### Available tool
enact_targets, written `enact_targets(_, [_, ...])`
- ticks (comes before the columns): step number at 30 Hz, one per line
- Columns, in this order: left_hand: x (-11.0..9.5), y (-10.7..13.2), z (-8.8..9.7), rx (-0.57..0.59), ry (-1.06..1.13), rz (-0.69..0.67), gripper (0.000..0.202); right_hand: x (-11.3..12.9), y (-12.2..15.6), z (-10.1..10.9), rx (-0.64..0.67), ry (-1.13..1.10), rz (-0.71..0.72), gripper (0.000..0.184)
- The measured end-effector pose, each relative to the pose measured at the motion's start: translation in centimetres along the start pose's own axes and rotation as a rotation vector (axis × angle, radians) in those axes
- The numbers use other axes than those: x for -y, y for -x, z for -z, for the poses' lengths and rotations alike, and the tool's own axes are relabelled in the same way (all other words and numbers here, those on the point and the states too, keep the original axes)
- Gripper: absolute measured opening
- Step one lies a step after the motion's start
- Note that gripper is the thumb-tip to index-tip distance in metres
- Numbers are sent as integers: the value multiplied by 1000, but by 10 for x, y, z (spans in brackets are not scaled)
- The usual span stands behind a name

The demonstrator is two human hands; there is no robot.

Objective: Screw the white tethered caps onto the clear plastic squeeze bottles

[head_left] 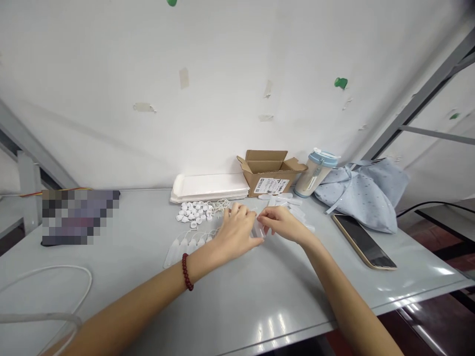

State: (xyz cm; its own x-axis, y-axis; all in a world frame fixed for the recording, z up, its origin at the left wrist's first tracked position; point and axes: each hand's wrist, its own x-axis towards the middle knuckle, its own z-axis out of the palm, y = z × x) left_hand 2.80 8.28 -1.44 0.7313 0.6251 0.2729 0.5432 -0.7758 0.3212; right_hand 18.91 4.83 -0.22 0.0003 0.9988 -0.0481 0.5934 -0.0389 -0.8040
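My right hand [281, 223] is closed in a pinch at a translucent plastic tube [259, 229] above the middle of the table. Close on its left, my left hand [238, 230] faces palm down with thumb and fingers apart; its fingertips are partly hidden. Beyond the left hand lie a heap of small white caps [193, 212] and a bundle of white cord loops [221, 204]. Several translucent tubes with corded caps [185, 246] lie in a row beside my left wrist, partly covered by it. More loose tubes [284, 201] are scattered behind my right hand.
Against the wall stand a stack of white trays [210, 185], an open cardboard box [269, 180] and a blue-lidded cup [315, 173]. A light blue cloth bag [363, 193] and a phone [363, 241] lie right. A white cable [87, 282] loops at left on the grey table [230, 306].
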Motion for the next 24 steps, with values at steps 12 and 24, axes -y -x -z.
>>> enact_targets(12, [1,1,2,213,-73,-11,34,-10,-2,-5,143,200,-3,21])
enact_targets(24, [2,6,6,266,-27,12,36,-12,-4,-9,146,121,-60,20])
